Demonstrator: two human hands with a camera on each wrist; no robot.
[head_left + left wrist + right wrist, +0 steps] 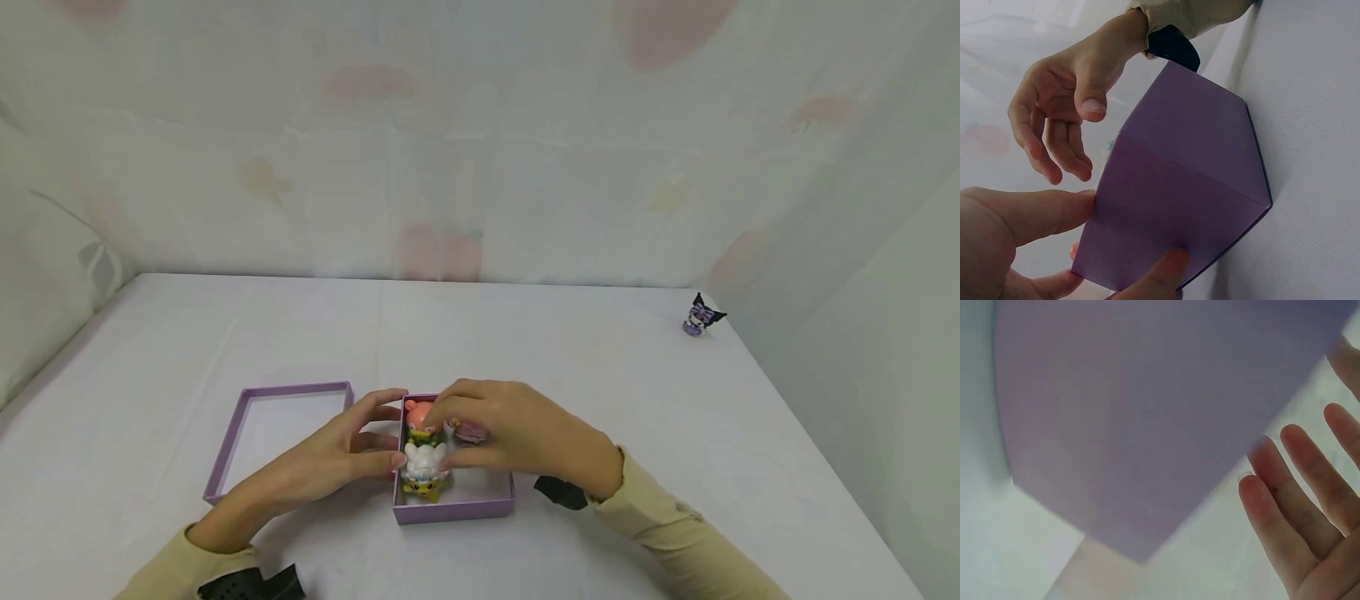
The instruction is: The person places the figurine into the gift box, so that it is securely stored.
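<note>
No brand, label or writing can be read on anything here. A small purple box (453, 507) sits on the white bench (600, 375), open at the top, with toy figures packed inside: a white one (424, 462) at the near end, a pink-topped one (420, 414) behind it, and a pinkish-purple one (470, 431) to the right, partly under the fingers. The left hand (337, 454) is at the box's left wall, thumb and fingertips pressed against the purple side, as the left wrist view shows closely; its fingers are only gently bent, bracing rather than clenched. The right hand (517, 433) hovers over the box from the right, fingers loosely curled above the figures; whether it pinches one of them I cannot tell, though the right wrist view shows its fingers fairly straight beside the box's outer wall. The box's purple lid (288, 433) lies upturned just left of the box. A dark purple figure (701, 315) stands well apart at the bench's far right corner.
</note>
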